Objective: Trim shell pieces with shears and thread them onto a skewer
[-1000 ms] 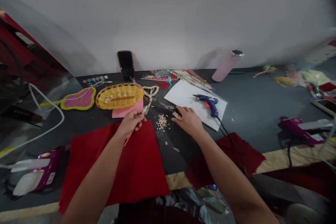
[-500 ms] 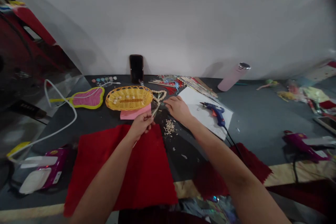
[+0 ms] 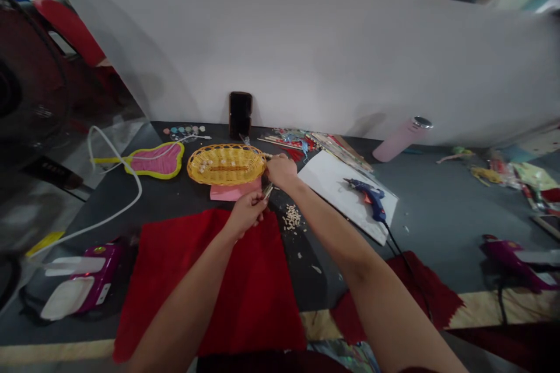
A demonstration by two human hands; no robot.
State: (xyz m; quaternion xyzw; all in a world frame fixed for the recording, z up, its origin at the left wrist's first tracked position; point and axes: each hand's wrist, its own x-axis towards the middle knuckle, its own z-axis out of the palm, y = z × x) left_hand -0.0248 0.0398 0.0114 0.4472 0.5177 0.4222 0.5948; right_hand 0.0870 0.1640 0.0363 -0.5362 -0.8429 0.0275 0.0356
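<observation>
My left hand (image 3: 248, 213) is closed in a pinch over the far edge of the red cloth (image 3: 188, 280). From its fingertips thin pale strands (image 3: 268, 190) point up and away. My right hand (image 3: 282, 172) is bent at the right end of the yellow wicker basket (image 3: 226, 179), with its fingers curled down. It covers most of a cream beaded strand, and what its fingertips grip is hidden. Small pale pieces (image 3: 291, 217) lie in a loose pile below my right wrist. A few similar bits are inside the basket, and a pink pad (image 3: 234, 192) shows beneath its near side.
A blue glue gun (image 3: 370, 195) rests on white paper (image 3: 324, 172) to the right. Behind are a phone (image 3: 240, 113), sticks (image 3: 341, 148) and a pink bottle (image 3: 402, 140). At left are a pink-yellow paddle shape (image 3: 155, 160), a white cable (image 3: 135, 186) and a purple device (image 3: 98, 268).
My right hand has moved left to the basket's end and now covers the beaded strand that was visible. My left hand still pinches the pale strands. The whole view has shifted slightly.
</observation>
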